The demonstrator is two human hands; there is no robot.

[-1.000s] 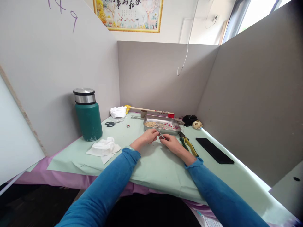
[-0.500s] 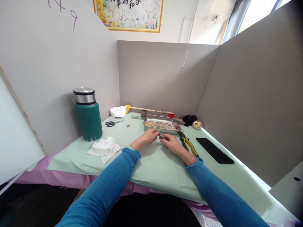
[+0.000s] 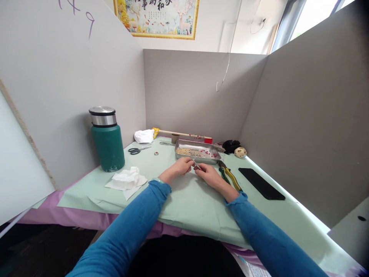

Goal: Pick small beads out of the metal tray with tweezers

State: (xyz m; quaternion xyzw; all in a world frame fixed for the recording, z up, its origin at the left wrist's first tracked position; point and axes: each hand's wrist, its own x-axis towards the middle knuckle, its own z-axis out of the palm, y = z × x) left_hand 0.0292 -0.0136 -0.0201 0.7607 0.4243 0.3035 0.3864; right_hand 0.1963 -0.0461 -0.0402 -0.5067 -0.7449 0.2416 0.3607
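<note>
In front of the metal tray (image 3: 198,159), my left hand (image 3: 183,166) and my right hand (image 3: 208,174) come close together over the green sheet. Both are closed, with fingertips pinched on one small, thin, silvery piece (image 3: 196,164) between them. Its exact kind is too small to make out. Tan, grey and red beads lie in the tray just beyond my fingers. Pliers (image 3: 230,177) with yellow-green handles rest right beside my right wrist.
A green bottle (image 3: 107,144) and crumpled tissue (image 3: 127,180) are at left, scissors (image 3: 137,150) behind. A black flat slab (image 3: 261,184) lies at right. Along the back are a beaded stick (image 3: 178,134), a red box (image 3: 208,141) and a brown cup (image 3: 175,138). Grey panels surround the table.
</note>
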